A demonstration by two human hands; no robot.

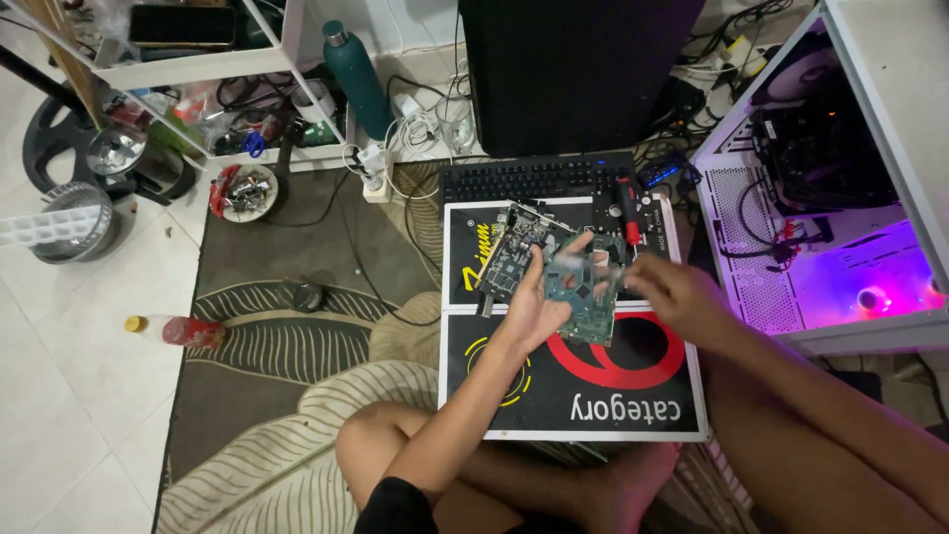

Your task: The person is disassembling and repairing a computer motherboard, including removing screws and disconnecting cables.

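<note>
My left hand [534, 302] holds a blue-green circuit board [585, 297] up above a black printed mat [593, 396], palm under the board and thumb on top. My right hand [672, 292] reaches in from the right, its fingers at the board's right edge; motion blur hides whether they grip it. A second, darker circuit board [509, 259] lies on the mat just left of my left hand. A red-handled screwdriver [630, 220] rests at the mat's far edge.
A black keyboard [534, 178] and a tall black computer case [578, 69] stand behind the mat. An open white case [840, 198] glowing purple is at right. A green bottle [358, 79], cables, a dish of screws [247, 190] and a red bottle [178, 329] lie at left.
</note>
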